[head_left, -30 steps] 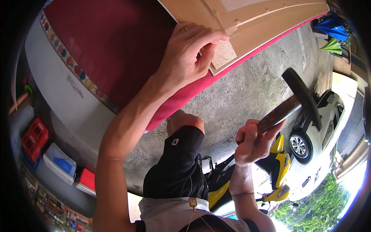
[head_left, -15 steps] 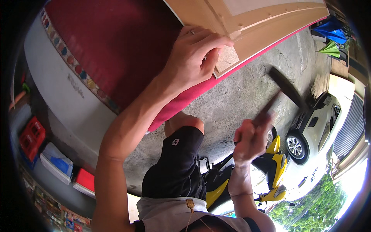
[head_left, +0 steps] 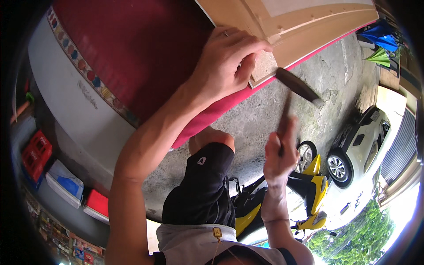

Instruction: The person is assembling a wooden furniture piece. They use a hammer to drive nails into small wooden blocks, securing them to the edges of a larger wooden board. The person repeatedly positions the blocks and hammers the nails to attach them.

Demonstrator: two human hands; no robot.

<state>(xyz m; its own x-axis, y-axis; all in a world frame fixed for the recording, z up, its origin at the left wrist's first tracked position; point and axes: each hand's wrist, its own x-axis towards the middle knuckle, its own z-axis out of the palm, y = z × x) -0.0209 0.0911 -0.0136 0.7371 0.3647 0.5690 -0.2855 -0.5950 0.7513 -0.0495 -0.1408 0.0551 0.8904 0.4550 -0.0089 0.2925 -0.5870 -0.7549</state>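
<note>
- Plainly, your right hand (head_left: 281, 152) is wrapped tight around the handle of a hammer (head_left: 298, 85), whose dark, slightly blurred head sits near the panel's corner.
- Your left hand (head_left: 227, 62) is at that corner, thumb and fingers curled close together; you cannot tell from this view whether they pinch anything.
- Under it, the brown panel (head_left: 304, 42) lies across the red tabletop (head_left: 119, 48), running out past the top of the view; your left hand hides part of its corner.
- Along the tabletop's far left runs a patterned border (head_left: 81, 66), with a pale side (head_left: 66, 104) beyond it.
- Below the red edge you have rough grey concrete floor (head_left: 247, 126), with your black shorts (head_left: 198, 183) and bare knee near the table.
- Behind your right forearm stands a yellow-and-black motorbike (head_left: 320, 190), and beyond it a white car (head_left: 364, 143).
- At your far left sit a red crate (head_left: 37, 157), a blue-and-white box (head_left: 66, 181) and a red-and-white box (head_left: 98, 203).
- To the upper right are blue cloth (head_left: 382, 37) and a green folded thing (head_left: 379, 56); leafy trees (head_left: 353, 234) show lower right.
</note>
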